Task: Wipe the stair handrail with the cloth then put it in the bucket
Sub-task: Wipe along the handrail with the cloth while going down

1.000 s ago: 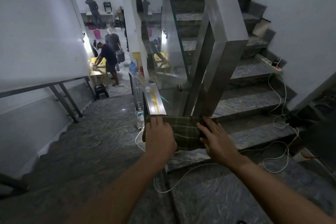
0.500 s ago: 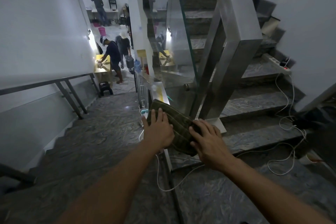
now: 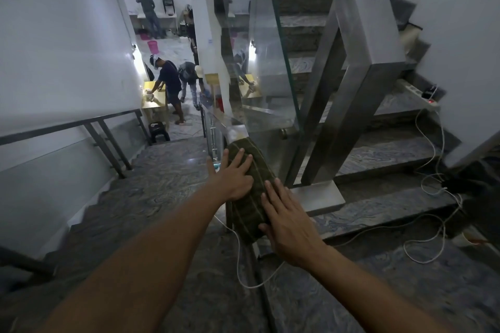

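Note:
A dark green checked cloth [image 3: 247,194] lies draped lengthwise over the top end of the steel stair handrail [image 3: 228,123], which runs down the flight ahead. My left hand [image 3: 234,178] presses flat on the cloth's left side with fingers spread. My right hand [image 3: 284,220] lies on its near right part, thumb against the cloth's lower edge. Most of the rail under the cloth is hidden. A pink bucket [image 3: 153,46] stands far off on the floor of the room below.
A glass panel [image 3: 273,76] and thick steel posts [image 3: 351,94] rise just right of the cloth. White cables [image 3: 430,224] trail over the landing and the upward steps at right. A wall rail [image 3: 67,124] lines the left. Several people work in the room below.
The cloth has turned from lying across the rail to lying along it. Both hands shifted with it, the left forward and the right nearer to me.

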Tool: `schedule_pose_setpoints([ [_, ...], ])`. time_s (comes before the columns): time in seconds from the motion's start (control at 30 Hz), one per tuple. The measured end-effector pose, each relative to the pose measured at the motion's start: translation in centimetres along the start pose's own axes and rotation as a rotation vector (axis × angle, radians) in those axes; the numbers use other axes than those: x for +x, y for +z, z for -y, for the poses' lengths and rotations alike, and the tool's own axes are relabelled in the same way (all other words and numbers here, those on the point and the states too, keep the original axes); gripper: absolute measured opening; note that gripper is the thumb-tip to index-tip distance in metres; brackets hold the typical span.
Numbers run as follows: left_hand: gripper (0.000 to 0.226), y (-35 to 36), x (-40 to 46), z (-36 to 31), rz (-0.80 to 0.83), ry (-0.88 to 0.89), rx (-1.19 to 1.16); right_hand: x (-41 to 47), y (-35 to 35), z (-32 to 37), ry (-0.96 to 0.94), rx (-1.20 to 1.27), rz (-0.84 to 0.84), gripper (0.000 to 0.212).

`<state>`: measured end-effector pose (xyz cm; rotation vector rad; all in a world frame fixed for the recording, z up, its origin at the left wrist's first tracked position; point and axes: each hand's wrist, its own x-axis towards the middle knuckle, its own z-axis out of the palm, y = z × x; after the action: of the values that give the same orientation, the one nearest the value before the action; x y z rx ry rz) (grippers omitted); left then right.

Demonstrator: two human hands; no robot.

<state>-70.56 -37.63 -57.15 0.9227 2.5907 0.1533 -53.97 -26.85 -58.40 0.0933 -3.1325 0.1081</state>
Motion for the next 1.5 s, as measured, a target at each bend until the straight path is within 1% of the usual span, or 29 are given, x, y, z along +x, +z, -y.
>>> schedule_pose_setpoints([
  [0.1, 0.061, -0.6, 0.9, 0.3, 0.003, 0.026, 0.102, 1.2, -0.5, 0.6, -0.003, 0.195, 0.05, 0.07],
  [0.2, 0.062, -1.2, 2.0, 0.5, 0.005, 0.064, 0.171, 2.1, -0.3, 1.5, 0.061, 0.212, 0.055, 0.071],
  [0.3, 0.063, -1.8, 3.1, 0.8, 0.026, 0.116, 0.18, 2.8, 0.2, 2.8, 0.116, 0.18, 0.023, 0.068],
  [0.33, 0.062, -2.0, 3.5, 0.9, 0.03, 0.128, 0.17, 3.0, 0.4, 3.2, 0.13, 0.136, 0.002, 0.067],
  [0.4, 0.061, -2.2, 4.1, 1.1, 0.03, 0.143, 0.136, 3.6, 0.8, 3.8, 0.178, 0.061, 0.016, 0.065],
  [0.47, 0.06, -2.2, 4.7, 1.3, 0.019, 0.154, 0.111, 4.4, 1.2, 4.0, 0.224, 0.023, 0.006, 0.064],
  [0.7, 0.059, -2.3, 7.2, 2.9, -0.041, 0.152, 0.037, 7.0, 0.6, 3.3, 0.224, 0.148, 0.012, 0.067],
  [0.87, 0.057, -2.7, 8.8, 3.9, -0.077, 0.137, -0.016, 9.5, 0.4, 2.5, 0.251, 0.215, 0.099, 0.068],
  [1.03, 0.057, -3.0, 10.1, 4.5, -0.124, 0.099, -0.072, 11.3, 0.3, 1.9, 0.246, 0.23, 0.119, 0.069],
  [1.13, 0.058, -2.7, 10.8, 5.1, -0.18, 0.082, -0.183, 12.3, 0.2, 1.4, 0.247, 0.257, 0.136, 0.069],
  [1.23, 0.056, -2.3, 10.7, 5.1, -0.287, 0.069, -0.41, 13.0, 0.0, 0.9, 0.238, 0.294, 0.156, 0.068],
  [1.3, 0.053, -2.3, 10.1, 4.7, -0.371, 0.03, -0.509, 13.1, 0.0, 0.7, 0.229, 0.292, 0.164, 0.067],
  [1.4, 0.048, -2.7, 9.0, 4.1, -0.468, -0.04, -0.568, 12.8, 0.0, 0.6, 0.206, 0.269, 0.162, 0.066],
  [1.5, 0.04, -2.8, 7.8, 3.5, -0.527, -0.076, -0.525, 12.2, -0.1, 0.7, 0.182, 0.254, 0.152, 0.063],
])
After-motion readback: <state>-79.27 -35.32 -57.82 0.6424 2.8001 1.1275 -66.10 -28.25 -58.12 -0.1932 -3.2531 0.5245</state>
